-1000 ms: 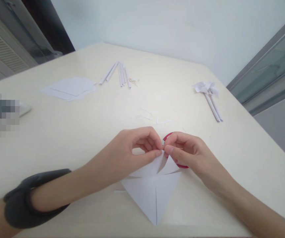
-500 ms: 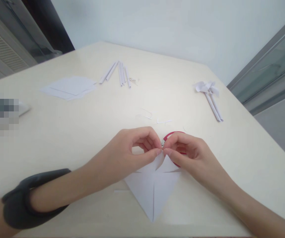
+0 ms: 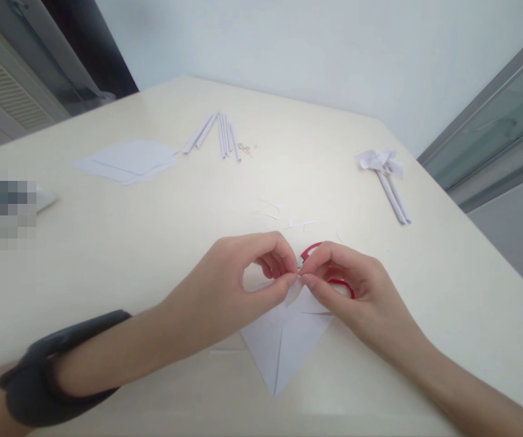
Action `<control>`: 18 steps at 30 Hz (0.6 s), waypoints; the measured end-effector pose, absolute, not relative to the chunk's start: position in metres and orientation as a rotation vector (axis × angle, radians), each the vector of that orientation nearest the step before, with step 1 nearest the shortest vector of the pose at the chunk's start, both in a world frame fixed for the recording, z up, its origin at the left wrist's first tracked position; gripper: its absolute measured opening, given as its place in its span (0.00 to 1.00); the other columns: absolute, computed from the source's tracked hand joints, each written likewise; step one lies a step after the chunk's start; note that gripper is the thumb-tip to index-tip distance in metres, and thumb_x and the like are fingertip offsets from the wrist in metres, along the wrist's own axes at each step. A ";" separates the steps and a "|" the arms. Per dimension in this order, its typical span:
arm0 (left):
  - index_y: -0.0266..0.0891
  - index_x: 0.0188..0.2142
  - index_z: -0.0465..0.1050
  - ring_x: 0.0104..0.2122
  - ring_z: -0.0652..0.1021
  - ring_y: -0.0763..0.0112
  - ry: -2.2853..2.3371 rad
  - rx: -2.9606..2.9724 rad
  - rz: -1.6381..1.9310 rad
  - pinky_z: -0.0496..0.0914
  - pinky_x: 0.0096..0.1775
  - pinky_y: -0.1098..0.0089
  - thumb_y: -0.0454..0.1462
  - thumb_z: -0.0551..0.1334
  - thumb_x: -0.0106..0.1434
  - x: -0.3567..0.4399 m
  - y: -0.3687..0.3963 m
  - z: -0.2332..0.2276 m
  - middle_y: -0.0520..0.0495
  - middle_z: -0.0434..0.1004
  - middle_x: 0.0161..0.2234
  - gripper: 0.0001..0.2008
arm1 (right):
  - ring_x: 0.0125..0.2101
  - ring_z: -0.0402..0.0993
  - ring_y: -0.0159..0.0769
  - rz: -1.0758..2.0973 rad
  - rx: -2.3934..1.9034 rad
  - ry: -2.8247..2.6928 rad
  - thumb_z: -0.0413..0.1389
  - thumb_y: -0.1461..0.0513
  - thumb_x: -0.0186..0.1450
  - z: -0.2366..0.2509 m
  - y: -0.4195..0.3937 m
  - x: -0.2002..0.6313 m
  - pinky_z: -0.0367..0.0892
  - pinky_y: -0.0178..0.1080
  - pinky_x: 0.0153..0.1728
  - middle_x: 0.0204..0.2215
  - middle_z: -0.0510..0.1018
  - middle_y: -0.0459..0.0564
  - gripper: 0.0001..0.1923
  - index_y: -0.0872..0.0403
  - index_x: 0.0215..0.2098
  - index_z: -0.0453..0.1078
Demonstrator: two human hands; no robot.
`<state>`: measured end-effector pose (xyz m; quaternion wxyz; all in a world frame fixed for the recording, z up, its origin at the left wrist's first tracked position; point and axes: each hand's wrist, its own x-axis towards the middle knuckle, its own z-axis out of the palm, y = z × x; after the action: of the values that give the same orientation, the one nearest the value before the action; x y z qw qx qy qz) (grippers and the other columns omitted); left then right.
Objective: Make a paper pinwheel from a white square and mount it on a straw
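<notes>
My left hand (image 3: 238, 285) and right hand (image 3: 347, 285) each pinch a flap tip of the folded white paper (image 3: 284, 340) lying on the table (image 3: 152, 243) before me, bringing both tips together above red scissors (image 3: 334, 282).

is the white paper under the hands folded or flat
Folded: the white paper shows a centre crease down to a point, and both the left hand and right hand pinch its top flaps together.
</notes>
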<state>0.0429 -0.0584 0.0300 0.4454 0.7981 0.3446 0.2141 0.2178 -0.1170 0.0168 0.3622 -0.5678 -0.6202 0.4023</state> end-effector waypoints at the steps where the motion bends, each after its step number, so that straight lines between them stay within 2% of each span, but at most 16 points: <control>1: 0.39 0.29 0.69 0.30 0.73 0.78 0.863 2.022 0.554 0.67 0.36 0.76 0.31 0.58 0.59 0.043 -0.059 0.030 0.57 0.74 0.27 0.04 | 0.30 0.69 0.31 1.001 -1.471 -1.605 0.54 0.64 0.63 0.016 -0.118 0.217 0.62 0.34 0.27 0.31 0.73 0.44 0.04 0.51 0.29 0.67; 6: 0.38 0.30 0.69 0.33 0.73 0.76 0.866 2.188 0.613 0.67 0.37 0.75 0.30 0.57 0.58 0.041 -0.061 0.027 0.54 0.73 0.30 0.04 | 0.25 0.66 0.28 0.757 -1.503 -1.721 0.55 0.65 0.62 0.017 -0.122 0.213 0.61 0.33 0.25 0.27 0.73 0.43 0.04 0.52 0.28 0.66; 13: 0.38 0.31 0.69 0.33 0.73 0.74 0.791 2.396 0.775 0.67 0.36 0.73 0.27 0.58 0.56 0.040 -0.061 0.014 0.54 0.72 0.31 0.06 | 0.25 0.65 0.27 0.550 -1.486 -1.787 0.54 0.69 0.59 0.012 -0.126 0.209 0.61 0.33 0.26 0.24 0.70 0.41 0.06 0.53 0.29 0.63; 18: 0.37 0.31 0.69 0.32 0.73 0.73 0.733 2.542 0.894 0.66 0.34 0.70 0.28 0.59 0.58 0.039 -0.063 0.008 0.53 0.73 0.30 0.05 | 0.24 0.65 0.26 0.518 -1.501 -1.779 0.54 0.70 0.59 0.009 -0.127 0.207 0.61 0.32 0.27 0.24 0.69 0.40 0.07 0.53 0.28 0.62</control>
<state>0.0392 -0.0632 0.0077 0.1739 0.8964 0.2584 0.3155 0.2068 -0.1271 0.0085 0.3696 -0.5851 -0.6931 0.2018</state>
